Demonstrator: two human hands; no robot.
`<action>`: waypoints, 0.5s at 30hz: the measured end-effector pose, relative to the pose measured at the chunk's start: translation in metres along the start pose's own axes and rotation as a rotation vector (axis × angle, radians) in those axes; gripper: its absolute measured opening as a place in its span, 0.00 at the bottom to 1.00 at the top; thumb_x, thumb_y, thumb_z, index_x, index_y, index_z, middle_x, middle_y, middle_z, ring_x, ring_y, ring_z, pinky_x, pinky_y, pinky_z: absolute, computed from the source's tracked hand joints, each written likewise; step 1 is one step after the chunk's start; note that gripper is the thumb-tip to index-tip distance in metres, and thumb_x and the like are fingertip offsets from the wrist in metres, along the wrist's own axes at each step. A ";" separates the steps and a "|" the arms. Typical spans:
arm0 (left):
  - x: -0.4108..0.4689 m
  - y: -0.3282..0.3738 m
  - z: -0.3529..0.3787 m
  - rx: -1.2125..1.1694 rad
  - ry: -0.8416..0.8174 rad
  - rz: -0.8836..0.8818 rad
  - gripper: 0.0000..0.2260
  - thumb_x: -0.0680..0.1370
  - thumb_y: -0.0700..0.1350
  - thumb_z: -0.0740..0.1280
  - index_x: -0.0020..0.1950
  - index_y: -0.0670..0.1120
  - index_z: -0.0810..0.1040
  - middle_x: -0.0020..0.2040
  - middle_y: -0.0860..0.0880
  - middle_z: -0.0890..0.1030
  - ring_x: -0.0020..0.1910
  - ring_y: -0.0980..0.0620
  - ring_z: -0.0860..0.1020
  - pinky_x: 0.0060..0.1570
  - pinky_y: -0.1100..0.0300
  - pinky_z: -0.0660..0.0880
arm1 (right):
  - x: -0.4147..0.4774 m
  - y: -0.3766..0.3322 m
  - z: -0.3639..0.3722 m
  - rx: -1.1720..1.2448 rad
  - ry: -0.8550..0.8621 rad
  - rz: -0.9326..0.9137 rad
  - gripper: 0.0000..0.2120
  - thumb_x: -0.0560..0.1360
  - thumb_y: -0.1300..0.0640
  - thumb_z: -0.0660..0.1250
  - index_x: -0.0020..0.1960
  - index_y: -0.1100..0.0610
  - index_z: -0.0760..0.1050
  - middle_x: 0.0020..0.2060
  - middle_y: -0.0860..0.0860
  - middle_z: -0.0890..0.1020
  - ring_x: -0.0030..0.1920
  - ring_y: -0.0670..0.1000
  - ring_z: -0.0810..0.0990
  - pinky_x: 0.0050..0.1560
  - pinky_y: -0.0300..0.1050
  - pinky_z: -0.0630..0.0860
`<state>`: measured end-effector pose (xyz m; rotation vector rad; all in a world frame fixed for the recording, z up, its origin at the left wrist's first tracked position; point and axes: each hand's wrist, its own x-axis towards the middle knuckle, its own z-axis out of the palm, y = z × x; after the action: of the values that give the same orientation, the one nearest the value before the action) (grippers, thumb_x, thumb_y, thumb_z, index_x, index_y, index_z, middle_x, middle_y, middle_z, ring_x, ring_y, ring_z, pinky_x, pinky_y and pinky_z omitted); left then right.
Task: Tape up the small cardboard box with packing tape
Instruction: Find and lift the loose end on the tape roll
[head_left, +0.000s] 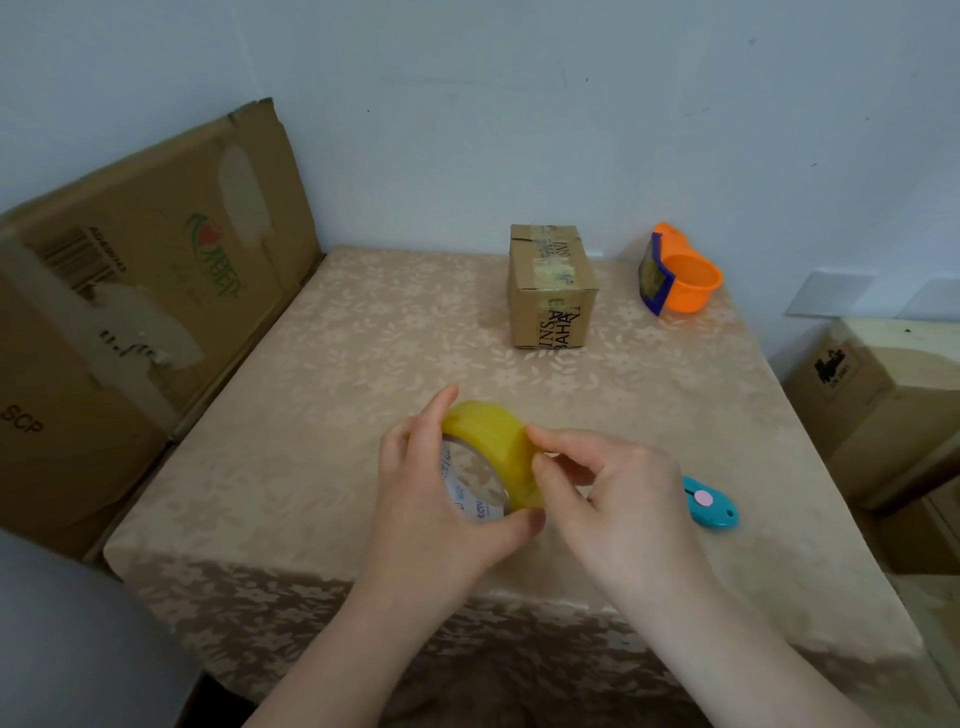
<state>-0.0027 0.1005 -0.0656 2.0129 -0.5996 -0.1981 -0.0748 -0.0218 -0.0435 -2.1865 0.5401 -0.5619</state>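
a roll of yellowish packing tape (491, 457) is held above the near part of a table covered with a beige floral tablecloth (322, 395), seen from a head camera looking down. the left hand (431, 499) is wrapped around the roll, thumb under its lower edge and fingers over the top, so the printed core faces the camera. the right hand (608, 493) is pressed against the roll's outer band with thumb and forefinger pinched narrowly together, apparently feeling for the loose end of the tape. the small cardboard box (551, 288) stands well apart at the far side of the table, flaps closed, with older strips of clear tape across its top. the step would be done best if the roll were kept steady in the left hand while a fingernail is run around the band until the edge catches, then the end lifted slowly and squarely so it is not split into a sliver. a small teal box cutter (709, 503) lies just beside the right hand, ready for cutting. an orange plastic cup (688, 283) sits near the box. whether the tape end has been caught cannot be told, since the fingertips cover that spot and the tape is translucent. the box's underside and far faces are hidden, and the large cardboard cartons (130, 312) at the sides are cut off by the frame.
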 end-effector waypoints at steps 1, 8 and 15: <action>0.000 0.000 0.000 -0.020 0.008 -0.007 0.48 0.58 0.54 0.78 0.71 0.66 0.55 0.64 0.59 0.62 0.56 0.76 0.61 0.48 0.76 0.63 | 0.000 0.000 0.000 0.059 0.006 0.043 0.11 0.72 0.57 0.70 0.53 0.48 0.83 0.43 0.41 0.85 0.42 0.38 0.81 0.47 0.28 0.74; -0.001 0.005 -0.001 -0.225 -0.144 -0.031 0.49 0.56 0.56 0.79 0.70 0.71 0.55 0.68 0.62 0.65 0.66 0.66 0.67 0.62 0.56 0.73 | 0.001 -0.006 -0.005 0.756 -0.357 0.476 0.19 0.65 0.46 0.72 0.52 0.54 0.80 0.45 0.52 0.86 0.44 0.46 0.85 0.42 0.37 0.79; 0.000 0.004 -0.004 -0.268 -0.237 -0.030 0.51 0.54 0.55 0.80 0.70 0.70 0.56 0.70 0.57 0.66 0.67 0.62 0.68 0.63 0.51 0.74 | 0.001 -0.009 -0.010 0.943 -0.467 0.457 0.14 0.70 0.57 0.69 0.55 0.58 0.80 0.50 0.58 0.85 0.48 0.51 0.85 0.50 0.42 0.80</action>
<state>-0.0021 0.1019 -0.0598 1.7514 -0.6542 -0.5132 -0.0779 -0.0230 -0.0304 -1.1744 0.3817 -0.0102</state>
